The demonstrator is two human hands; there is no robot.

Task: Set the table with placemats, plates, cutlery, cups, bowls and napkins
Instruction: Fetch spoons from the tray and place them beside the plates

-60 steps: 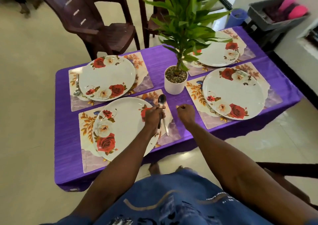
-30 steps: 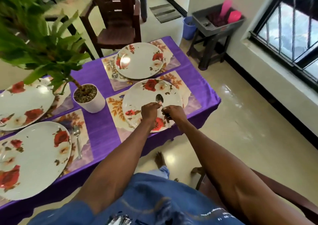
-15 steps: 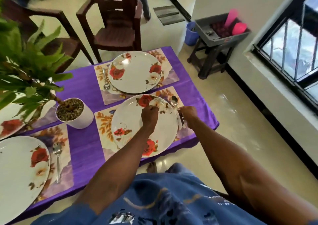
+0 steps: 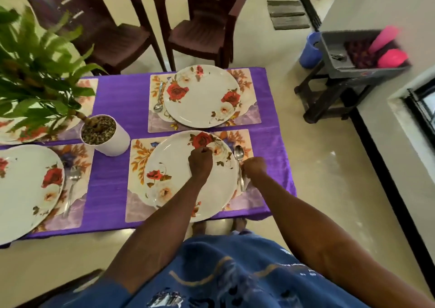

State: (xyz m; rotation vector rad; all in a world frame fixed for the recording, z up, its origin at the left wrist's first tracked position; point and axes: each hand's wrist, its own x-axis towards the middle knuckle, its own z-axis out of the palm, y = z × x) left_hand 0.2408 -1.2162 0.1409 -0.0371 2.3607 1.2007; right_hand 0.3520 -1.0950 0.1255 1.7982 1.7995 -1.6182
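Note:
A floral white plate (image 4: 174, 180) sits on a leaf-printed placemat (image 4: 138, 157) at the near right end of the purple-clothed table (image 4: 110, 185). A steel spoon (image 4: 238, 153) lies on the mat just right of this plate, bowl pointing away from me. My right hand (image 4: 254, 167) pinches its handle. My left hand (image 4: 200, 160) hovers over the plate's far side in a curled fist, holding nothing I can see. Behind it a second plate (image 4: 202, 98) has a spoon (image 4: 159, 100) on its left. A third plate (image 4: 21, 190) at the left has a spoon (image 4: 71, 185) on its right.
A white pot with a leafy plant (image 4: 110, 140) stands mid-table. Two brown plastic chairs (image 4: 200, 32) stand beyond the far edge. At the right, a grey crate (image 4: 353, 55) with pink items rests on a dark stool beside a blue bucket (image 4: 310, 51). The floor is bare tile.
I moved from the left setting to the right one. The spoon passed from my left hand to my right, which lowered it onto the mat right of the plate.

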